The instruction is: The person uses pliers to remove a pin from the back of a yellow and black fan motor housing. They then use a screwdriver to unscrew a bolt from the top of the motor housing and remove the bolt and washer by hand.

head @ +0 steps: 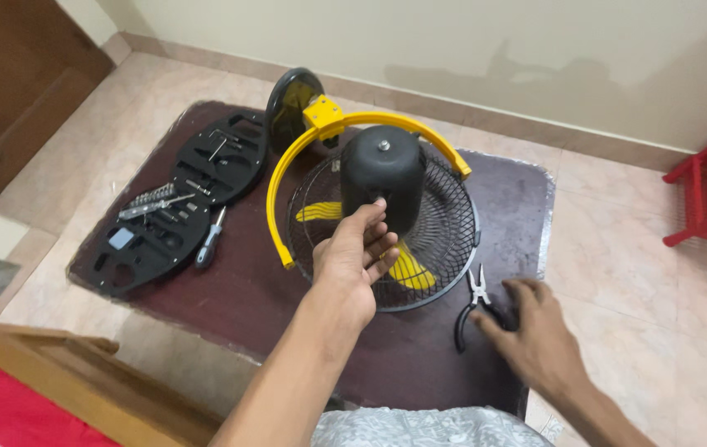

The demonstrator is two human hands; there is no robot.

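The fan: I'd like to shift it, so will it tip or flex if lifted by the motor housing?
The fan probably lifts lopsided: its motor housing looks bulky. The wire grille may flex slightly. Its yellow bracket could swing loose.

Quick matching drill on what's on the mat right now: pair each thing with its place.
1. pliers
2. screwdriver
3. motor housing
4. tool tray

a. far left of the mat
b. under the right hand
c. touched by the left hand
d. between tray and fan guard

Pairs: 1-b, 2-d, 3-c, 4-a
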